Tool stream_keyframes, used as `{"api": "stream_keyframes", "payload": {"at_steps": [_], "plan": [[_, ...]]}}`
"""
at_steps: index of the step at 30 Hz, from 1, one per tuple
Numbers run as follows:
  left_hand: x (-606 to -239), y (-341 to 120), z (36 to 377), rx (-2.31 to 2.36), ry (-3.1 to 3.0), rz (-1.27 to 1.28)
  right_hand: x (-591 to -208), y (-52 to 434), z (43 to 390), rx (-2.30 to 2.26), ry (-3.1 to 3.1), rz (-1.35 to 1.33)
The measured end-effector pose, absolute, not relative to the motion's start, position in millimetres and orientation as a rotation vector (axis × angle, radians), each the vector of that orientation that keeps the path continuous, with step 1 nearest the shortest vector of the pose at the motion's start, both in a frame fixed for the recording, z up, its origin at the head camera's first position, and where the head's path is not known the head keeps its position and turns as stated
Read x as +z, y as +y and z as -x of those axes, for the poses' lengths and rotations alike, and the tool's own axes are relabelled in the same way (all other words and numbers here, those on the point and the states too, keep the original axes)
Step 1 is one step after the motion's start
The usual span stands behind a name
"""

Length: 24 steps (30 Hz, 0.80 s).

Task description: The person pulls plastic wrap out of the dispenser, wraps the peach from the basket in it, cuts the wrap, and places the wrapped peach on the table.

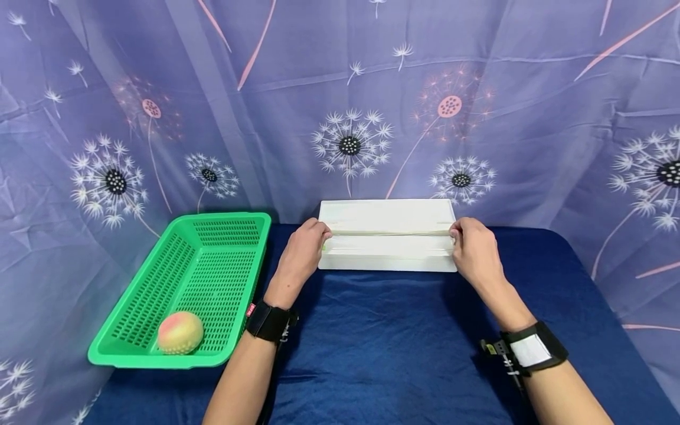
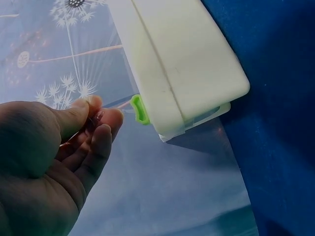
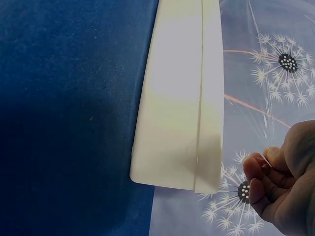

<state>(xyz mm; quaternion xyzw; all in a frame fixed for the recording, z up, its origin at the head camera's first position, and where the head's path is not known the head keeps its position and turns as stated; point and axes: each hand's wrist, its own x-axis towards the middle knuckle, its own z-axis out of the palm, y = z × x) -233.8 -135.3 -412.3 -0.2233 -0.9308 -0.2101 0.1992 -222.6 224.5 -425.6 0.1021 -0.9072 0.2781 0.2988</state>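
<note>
Left hand [image 2: 61, 152] pinches film [image 2: 99, 116] | green tab [image 2: 140, 109] — left wrist: plain; head: sliver

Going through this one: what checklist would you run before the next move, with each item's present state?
1. Left hand pinches the clear film: ok.
2. Right hand pinches the film: ok.
3. White box rests on blue cloth: ok.
4. Green tab clear of the left fingers: ok.
5. Film cut free of the box: cannot tell.
6. Peach-like item inside green basket: ok.
</note>
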Motion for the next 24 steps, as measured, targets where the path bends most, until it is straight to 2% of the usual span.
{"api": "stream_keyframes", "payload": {"at_steps": [24], "plan": [[-400.2,-137.5,230.4,-0.551,-2.604,0.629,-417.7,224.6,219.3,0.772,-2.358,-0.306]]}}
